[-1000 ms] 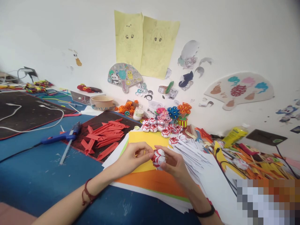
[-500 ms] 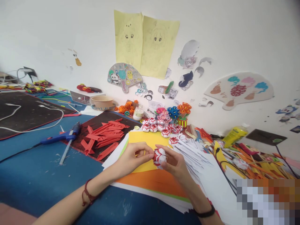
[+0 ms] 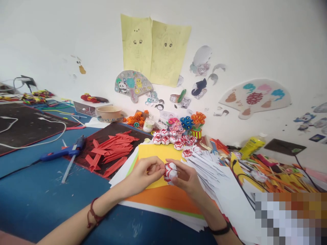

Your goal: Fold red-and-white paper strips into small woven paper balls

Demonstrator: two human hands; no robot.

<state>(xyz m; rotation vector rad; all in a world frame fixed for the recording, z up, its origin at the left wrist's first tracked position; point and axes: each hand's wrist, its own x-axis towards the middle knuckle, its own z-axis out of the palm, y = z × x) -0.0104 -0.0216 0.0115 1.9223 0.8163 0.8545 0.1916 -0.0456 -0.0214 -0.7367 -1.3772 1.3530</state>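
A red and white folded-paper ball is held above a stack of coloured paper, with yellow and orange sheets on top. My right hand grips the ball from the right, thumb below and fingers behind it. My left hand has its thumb and fingertips pinched at the ball's left side; whether a small piece lies between them is hidden. Similar red and white paper balls sit just behind the stack. White folded paper strips fan out right of my right hand.
Red folded strips lie on a dark mat at left. A blue glue gun rests on the blue table. Paper flowers, a small jar and a round bowl stand along the wall. A yellow bottle leans at right.
The whole view has shifted slightly, so things sit a little further left. Both hands keep their hold at the paper ball, which appears slightly turned.
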